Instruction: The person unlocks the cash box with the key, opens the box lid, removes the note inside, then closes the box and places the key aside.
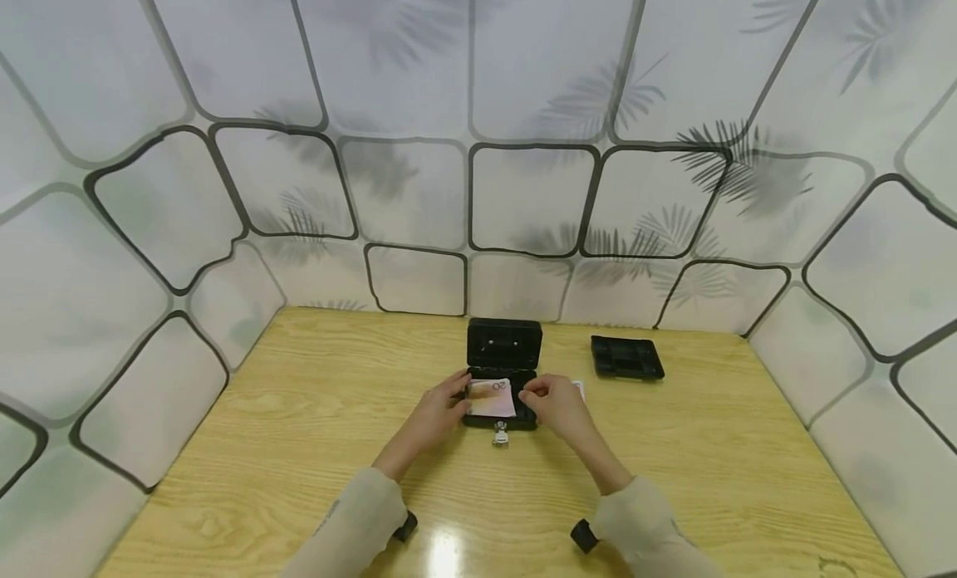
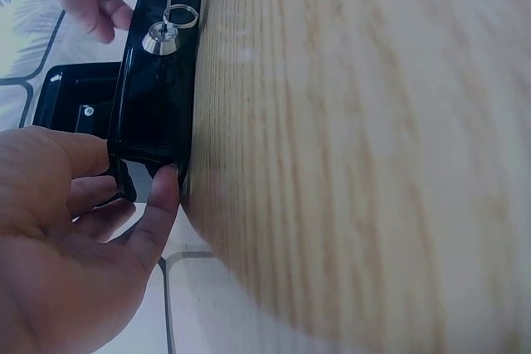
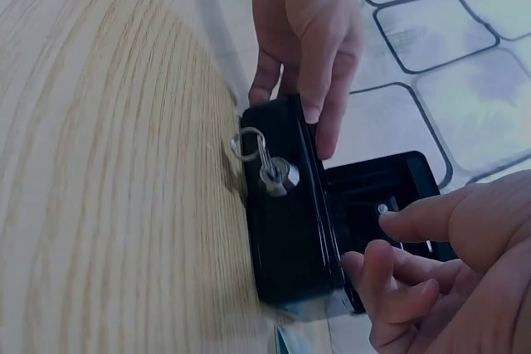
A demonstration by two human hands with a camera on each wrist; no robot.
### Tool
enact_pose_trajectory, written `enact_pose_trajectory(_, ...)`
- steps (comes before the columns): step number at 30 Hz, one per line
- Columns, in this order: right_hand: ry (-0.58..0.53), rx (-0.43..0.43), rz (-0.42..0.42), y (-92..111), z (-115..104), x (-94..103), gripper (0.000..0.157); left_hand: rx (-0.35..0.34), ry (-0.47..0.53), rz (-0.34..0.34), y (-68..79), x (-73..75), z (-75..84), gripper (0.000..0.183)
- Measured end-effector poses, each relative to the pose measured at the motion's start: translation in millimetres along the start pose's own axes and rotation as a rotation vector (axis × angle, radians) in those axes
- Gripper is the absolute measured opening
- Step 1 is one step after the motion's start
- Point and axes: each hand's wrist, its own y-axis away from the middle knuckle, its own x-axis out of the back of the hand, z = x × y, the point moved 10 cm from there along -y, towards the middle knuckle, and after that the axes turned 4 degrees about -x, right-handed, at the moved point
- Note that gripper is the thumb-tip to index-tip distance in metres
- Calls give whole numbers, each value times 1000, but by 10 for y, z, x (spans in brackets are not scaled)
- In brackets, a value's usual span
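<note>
A small black cash box (image 2: pixel 153 105) stands on the table with its lid (image 1: pixel 504 345) raised. Inside it lies a pinkish banknote (image 1: pixel 491 398) marked 20, over the left part. A key with a ring (image 3: pixel 264 155) sits in the front lock. My left hand (image 1: pixel 437 410) holds the box's left side, its thumb low on the side and a finger at the rim in the left wrist view. At the right rim is my right hand (image 1: pixel 559 407), fingers loosely bent; the right wrist view shows nothing between thumb and fingers.
A black compartment tray (image 1: pixel 626 358) lies on the wooden table (image 1: pixel 336 370), behind and right of the box. Beside the right hand, a pale piece of paper (image 1: pixel 579 388) shows partly. Patterned fabric walls (image 1: pixel 534 200) enclose the table at the back and sides.
</note>
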Motion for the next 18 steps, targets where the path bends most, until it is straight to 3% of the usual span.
enact_pose_trajectory(11, 122, 25, -51, -12, -79, -170, 18, -17, -14, 4, 4, -4, 28, 49)
enact_pose_trajectory(18, 124, -10, -80, 0, -52, -241, 20, -15, -14, 2, 7, 1, 31, 49)
